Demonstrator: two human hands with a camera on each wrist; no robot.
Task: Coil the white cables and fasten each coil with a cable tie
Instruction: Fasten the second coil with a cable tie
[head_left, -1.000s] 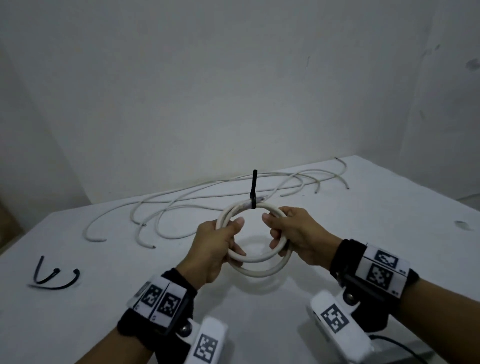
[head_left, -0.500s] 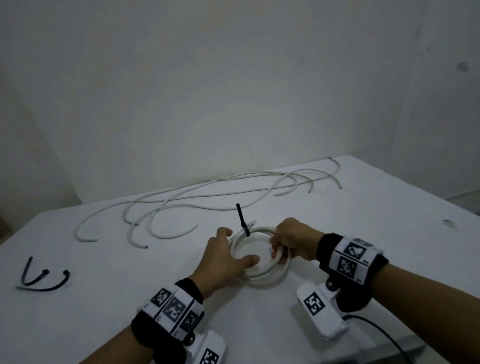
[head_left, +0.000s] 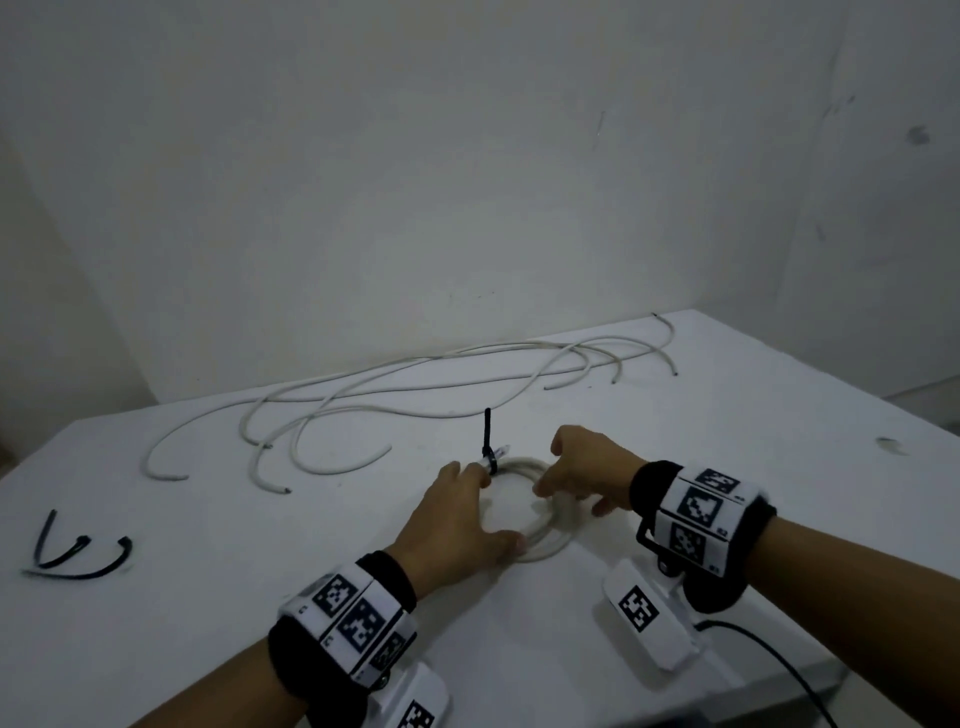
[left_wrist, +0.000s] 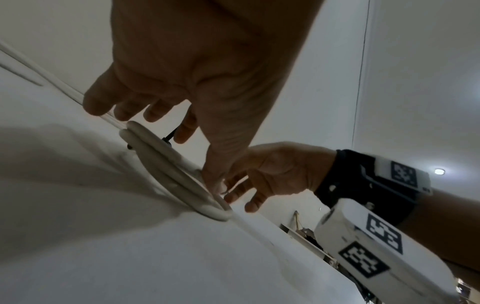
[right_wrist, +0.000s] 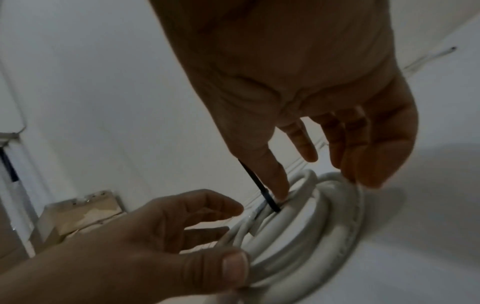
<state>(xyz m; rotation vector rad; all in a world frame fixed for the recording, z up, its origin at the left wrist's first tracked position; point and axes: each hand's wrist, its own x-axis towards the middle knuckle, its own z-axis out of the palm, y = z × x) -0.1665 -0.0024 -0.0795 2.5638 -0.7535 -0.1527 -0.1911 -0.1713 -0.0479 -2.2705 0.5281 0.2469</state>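
Note:
The white cable coil (head_left: 550, 545) lies flat on the white table (head_left: 753, 426). A black cable tie (head_left: 487, 436) binds its far side, tail pointing up. My left hand (head_left: 462, 512) hovers over the coil's left side with relaxed fingers; its thumb touches the near rim. My right hand (head_left: 584, 470) is spread over the right side, fingertips brushing the coil. In the right wrist view the coil (right_wrist: 324, 226) shows several turns and the tie (right_wrist: 257, 185) rises beside the right thumb. In the left wrist view the coil (left_wrist: 166, 164) lies under both hands.
Several loose white cables (head_left: 415, 384) sprawl across the back of the table. Spare black cable ties (head_left: 78, 556) lie at the far left. A black wire (head_left: 769, 665) trails off the table's near right edge. A wall stands close behind.
The coil was held up in both hands; it has come down flat onto the table. Both hands have loosened from gripping it to relaxed fingers over it.

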